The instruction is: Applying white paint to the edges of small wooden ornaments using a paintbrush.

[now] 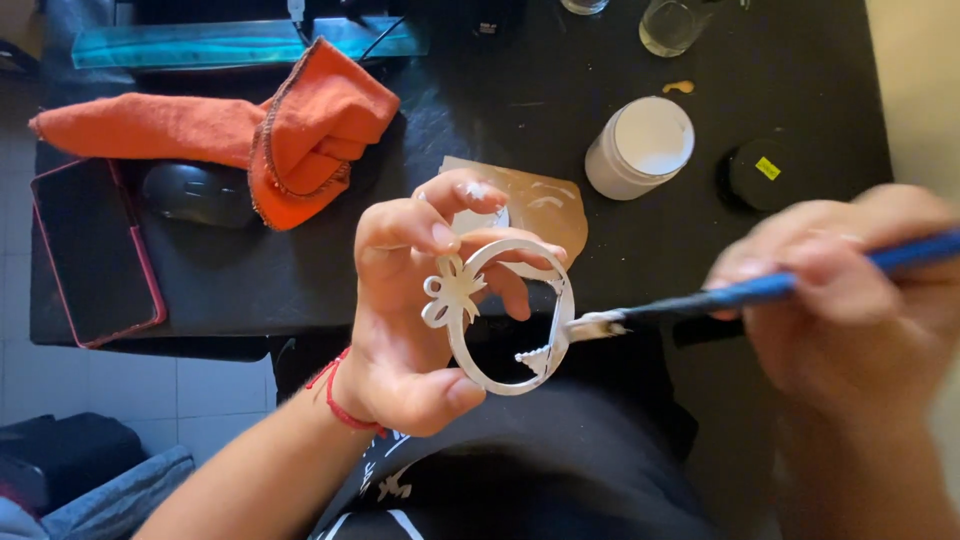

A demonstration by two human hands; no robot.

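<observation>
Left hand [405,320] is pinching the white ring ornament [500,315] above the lap, right hand [850,300] is gripping the blue brush [760,290] on its rim, so I'm guessing a slip smears paint onto fingers [420,235].

One ring ornament [510,315], one paintbrush [760,290], one open white jar [640,147], two orange cloths [310,130], one mouse [195,193], two glasses [672,25].
</observation>
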